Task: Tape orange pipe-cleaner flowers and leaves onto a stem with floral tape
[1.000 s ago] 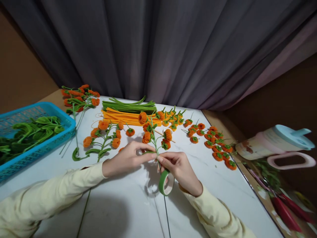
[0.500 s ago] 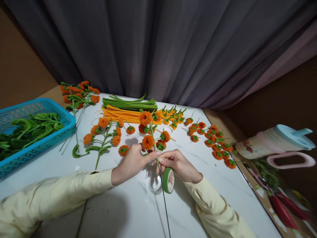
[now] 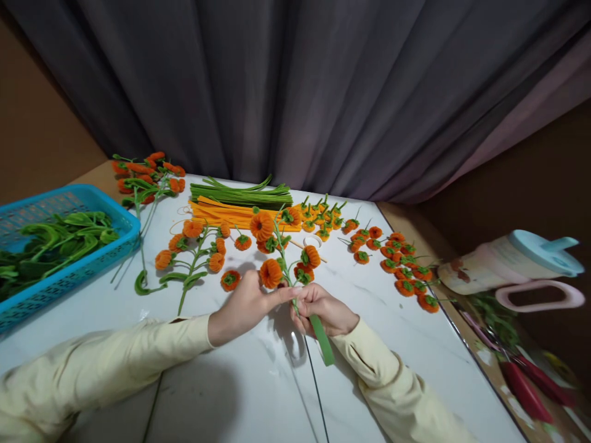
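Observation:
Between my hands stands a chenille-stem branch [image 3: 285, 258] with several orange ribbed, pumpkin-like fruits, green caps and a long thin wire running down toward me. My left hand [image 3: 244, 306] pinches its stem just under the lowest fruits. On the right, the fingers of my right hand [image 3: 325, 307] close on the same stem, slightly lower. A roll of green floral tape [image 3: 322, 340] hangs edge-on at the right hand; the hand partly hides it. Left of my hands lies another branch [image 3: 192, 264] with orange fruits and green leaves.
A blue basket [image 3: 69, 266] of green leaves stands left. Green chenille stems [image 3: 244, 194], orange ones [image 3: 221, 212] and loose orange fruits [image 3: 405, 271] lie beyond and right. Finished-looking branches [image 3: 150, 175] sit back left. A tumbler [image 3: 494, 264] and red-handled tool [image 3: 526, 391] are right.
The branch has turned, with its upper fruits shifting left and its wire's lower end right. The tape roll has swung from showing its face to edge-on. Both hands stay closed on the stem.

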Action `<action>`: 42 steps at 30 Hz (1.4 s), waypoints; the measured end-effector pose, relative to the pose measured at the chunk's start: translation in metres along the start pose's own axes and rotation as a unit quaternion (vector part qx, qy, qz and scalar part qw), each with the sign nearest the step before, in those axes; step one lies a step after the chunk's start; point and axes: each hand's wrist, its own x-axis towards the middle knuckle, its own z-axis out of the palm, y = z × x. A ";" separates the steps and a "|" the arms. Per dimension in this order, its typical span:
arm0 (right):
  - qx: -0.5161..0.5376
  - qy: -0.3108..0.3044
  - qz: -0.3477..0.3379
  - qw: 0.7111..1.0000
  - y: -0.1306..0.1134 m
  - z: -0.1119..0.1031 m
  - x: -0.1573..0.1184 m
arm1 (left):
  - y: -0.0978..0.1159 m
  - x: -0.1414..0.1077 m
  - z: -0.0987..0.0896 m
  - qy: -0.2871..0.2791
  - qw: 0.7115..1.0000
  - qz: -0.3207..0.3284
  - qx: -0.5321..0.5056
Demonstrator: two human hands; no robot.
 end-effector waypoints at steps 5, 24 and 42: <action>0.019 -0.022 0.000 1.000 0.008 0.002 0.000 | -0.002 0.001 -0.001 -0.048 0.995 -0.016 -0.091; -0.128 0.210 -0.155 0.957 -0.040 0.037 -0.029 | 0.009 0.014 0.002 -0.020 0.974 -0.019 -0.225; -0.197 0.225 -0.115 0.947 -0.034 0.058 -0.031 | 0.023 0.004 0.004 -0.004 0.968 -0.074 -0.239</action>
